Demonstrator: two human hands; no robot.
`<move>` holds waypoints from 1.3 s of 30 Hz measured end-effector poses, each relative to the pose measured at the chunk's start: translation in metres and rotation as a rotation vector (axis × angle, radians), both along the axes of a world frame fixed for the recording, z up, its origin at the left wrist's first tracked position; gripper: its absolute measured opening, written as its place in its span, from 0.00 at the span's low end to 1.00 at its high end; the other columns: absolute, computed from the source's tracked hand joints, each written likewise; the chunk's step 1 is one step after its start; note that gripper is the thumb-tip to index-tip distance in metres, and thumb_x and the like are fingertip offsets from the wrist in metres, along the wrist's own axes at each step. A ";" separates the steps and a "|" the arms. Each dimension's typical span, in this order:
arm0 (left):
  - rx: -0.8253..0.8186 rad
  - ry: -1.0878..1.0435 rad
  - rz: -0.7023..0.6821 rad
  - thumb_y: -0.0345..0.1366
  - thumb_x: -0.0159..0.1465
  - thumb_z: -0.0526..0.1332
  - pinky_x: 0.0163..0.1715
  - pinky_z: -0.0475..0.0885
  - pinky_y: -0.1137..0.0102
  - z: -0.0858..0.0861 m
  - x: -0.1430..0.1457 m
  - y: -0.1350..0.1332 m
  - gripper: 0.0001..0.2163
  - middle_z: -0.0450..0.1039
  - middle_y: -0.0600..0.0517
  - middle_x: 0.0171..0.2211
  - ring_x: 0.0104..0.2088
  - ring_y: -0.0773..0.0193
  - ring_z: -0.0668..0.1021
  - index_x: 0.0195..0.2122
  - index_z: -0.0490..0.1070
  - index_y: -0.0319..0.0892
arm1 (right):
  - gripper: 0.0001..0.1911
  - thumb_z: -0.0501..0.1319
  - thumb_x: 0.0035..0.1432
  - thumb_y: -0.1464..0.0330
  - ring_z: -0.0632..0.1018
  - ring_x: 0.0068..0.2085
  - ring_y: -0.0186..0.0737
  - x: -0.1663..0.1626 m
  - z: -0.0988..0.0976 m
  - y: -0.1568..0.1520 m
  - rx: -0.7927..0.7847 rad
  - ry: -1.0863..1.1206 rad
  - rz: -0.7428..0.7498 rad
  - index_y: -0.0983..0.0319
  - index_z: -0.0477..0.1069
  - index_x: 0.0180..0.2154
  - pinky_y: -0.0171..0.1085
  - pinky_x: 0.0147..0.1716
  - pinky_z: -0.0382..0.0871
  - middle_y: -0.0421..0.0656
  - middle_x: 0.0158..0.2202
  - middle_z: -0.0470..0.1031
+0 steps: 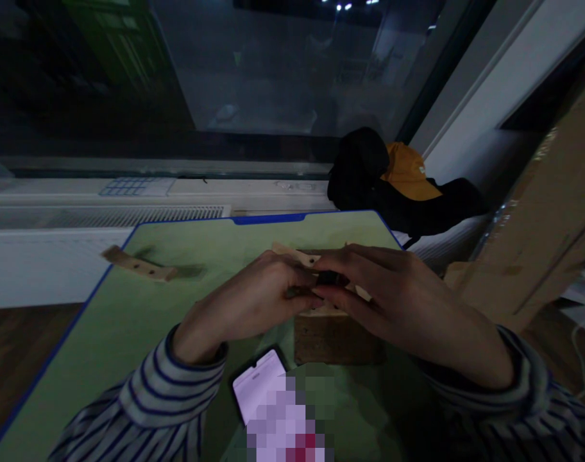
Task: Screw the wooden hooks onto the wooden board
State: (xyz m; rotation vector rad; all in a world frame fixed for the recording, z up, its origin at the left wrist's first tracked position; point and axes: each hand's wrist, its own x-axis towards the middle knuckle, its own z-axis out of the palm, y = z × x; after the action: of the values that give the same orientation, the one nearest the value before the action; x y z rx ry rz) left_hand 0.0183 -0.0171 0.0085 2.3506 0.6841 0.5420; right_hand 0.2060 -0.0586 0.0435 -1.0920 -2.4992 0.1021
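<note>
Both my hands meet over a wooden block [335,337] on a green table [129,308]. My left hand [254,298] is closed, its fingers pinching at a light wooden strip with holes [297,255] that rests across the block's top. My right hand [393,295] is curled over the same spot, fingers pressed on a small dark part [328,279] between the two hands. What that part is cannot be made out. Striped sleeves cover both my forearms.
Another wooden strip with holes [138,264] lies at the table's far left. A lit phone [266,385] lies near me. A black bag and orange cap [408,173] rest on the sill at right. A cardboard box [547,218] stands right. A dark window is ahead.
</note>
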 end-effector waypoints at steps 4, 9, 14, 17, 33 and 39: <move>0.050 0.025 0.064 0.37 0.58 0.63 0.32 0.65 0.73 0.000 -0.002 0.001 0.06 0.75 0.55 0.29 0.31 0.68 0.75 0.29 0.74 0.41 | 0.13 0.54 0.62 0.64 0.75 0.36 0.36 0.000 0.001 -0.001 -0.002 0.008 0.009 0.62 0.66 0.47 0.35 0.34 0.68 0.44 0.38 0.75; 0.021 0.033 0.073 0.40 0.60 0.61 0.37 0.67 0.71 -0.001 -0.003 0.001 0.08 0.76 0.53 0.31 0.35 0.65 0.76 0.30 0.74 0.41 | 0.19 0.54 0.61 0.67 0.74 0.45 0.35 0.000 0.002 -0.003 -0.058 0.046 0.070 0.63 0.62 0.54 0.33 0.42 0.68 0.45 0.48 0.73; -0.024 0.000 0.023 0.35 0.60 0.61 0.42 0.67 0.71 -0.003 -0.003 0.002 0.04 0.76 0.54 0.35 0.39 0.66 0.75 0.32 0.75 0.42 | 0.16 0.52 0.63 0.70 0.73 0.48 0.33 0.000 0.000 -0.002 -0.069 0.077 0.118 0.61 0.63 0.53 0.34 0.46 0.66 0.43 0.50 0.72; -0.045 0.014 0.007 0.34 0.61 0.60 0.42 0.67 0.72 -0.002 -0.003 0.002 0.06 0.76 0.53 0.36 0.38 0.66 0.75 0.35 0.76 0.41 | 0.14 0.53 0.63 0.68 0.74 0.44 0.34 0.000 -0.001 -0.002 -0.055 0.052 0.078 0.61 0.65 0.50 0.34 0.42 0.68 0.43 0.45 0.74; 0.018 0.040 0.079 0.37 0.60 0.61 0.38 0.68 0.71 -0.001 -0.002 0.000 0.07 0.76 0.52 0.32 0.34 0.65 0.76 0.33 0.76 0.41 | 0.19 0.54 0.61 0.70 0.75 0.45 0.36 -0.001 0.001 -0.003 -0.070 0.083 0.076 0.61 0.62 0.54 0.35 0.42 0.70 0.45 0.47 0.73; -0.011 0.037 0.035 0.34 0.60 0.60 0.39 0.68 0.70 -0.003 -0.003 0.001 0.06 0.76 0.51 0.33 0.35 0.65 0.76 0.35 0.75 0.41 | 0.14 0.53 0.63 0.67 0.75 0.43 0.36 0.000 0.000 -0.002 -0.042 0.037 0.052 0.61 0.65 0.50 0.36 0.41 0.69 0.44 0.44 0.74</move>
State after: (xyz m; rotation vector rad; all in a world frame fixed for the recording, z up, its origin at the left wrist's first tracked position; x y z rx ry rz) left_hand 0.0150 -0.0162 0.0059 2.3476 0.7449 0.5100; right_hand 0.2064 -0.0610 0.0432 -1.0321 -2.5034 0.1890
